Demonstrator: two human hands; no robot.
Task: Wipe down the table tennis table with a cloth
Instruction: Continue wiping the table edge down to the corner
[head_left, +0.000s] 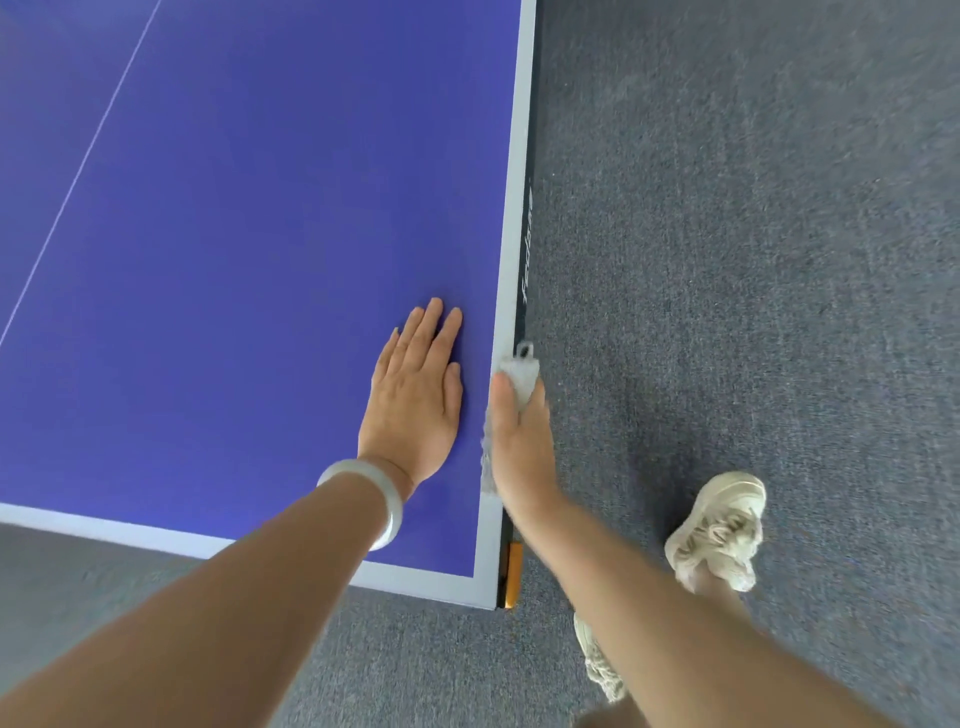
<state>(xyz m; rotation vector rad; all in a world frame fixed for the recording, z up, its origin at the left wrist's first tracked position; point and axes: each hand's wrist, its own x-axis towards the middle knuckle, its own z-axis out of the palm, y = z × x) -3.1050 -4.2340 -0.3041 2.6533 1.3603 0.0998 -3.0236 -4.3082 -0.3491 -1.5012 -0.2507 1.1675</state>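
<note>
Cloth, pale and fluffy, sits bunched on the right-hand rim of the blue table, just at 3 o'clock of the left hand and at 12 o'clock from the near corner. The right hand pinches it against the rim, thumb on top and the fingers apparently curled over the side, mostly hidden. The left hand lies flat on the playing surface, fingers straight and close together, a pale bangle on the wrist. The step in hand looks like wiping the side edge. Next, the cloth likely needs sliding along the rim toward 12 o'clock, keeping pressure on both top and side. No bucket or other container shows. Grey carpet and a light shoe lie at 3 to 5 o'clock.
</note>
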